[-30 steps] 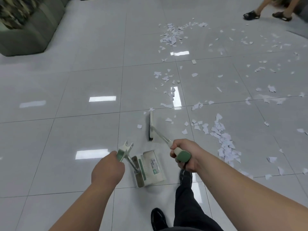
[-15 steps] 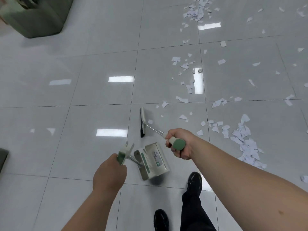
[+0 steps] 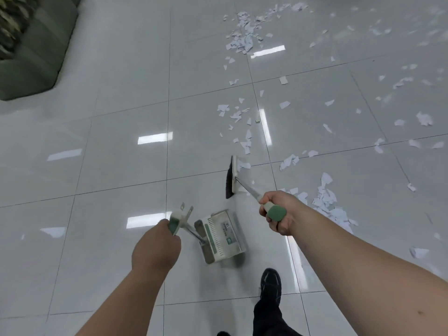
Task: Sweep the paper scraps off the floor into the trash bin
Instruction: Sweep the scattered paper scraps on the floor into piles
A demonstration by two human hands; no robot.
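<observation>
Rightward from the dustpan (image 3: pixel 221 236) has gone the broom (image 3: pixel 232 177), its head now touching the nearest paper scraps (image 3: pixel 323 197) on the floor (image 3: pixel 116 170). Right grip (image 3: pixel 276 212) wraps the broom handle; left grip (image 3: pixel 156 243) holds the dustpan's. Scraps lie right of and beyond the head, whose long axis runs away from the person; the right arm is nearer.

Glossy tiled floor (image 3: pixel 116 166), paper scraps (image 3: pixel 244 32)

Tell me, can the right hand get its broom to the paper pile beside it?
Probably yes. The right hand grips the broom, whose head is just left of the paper pile, and nothing stands between them but a few loose scraps.
</observation>
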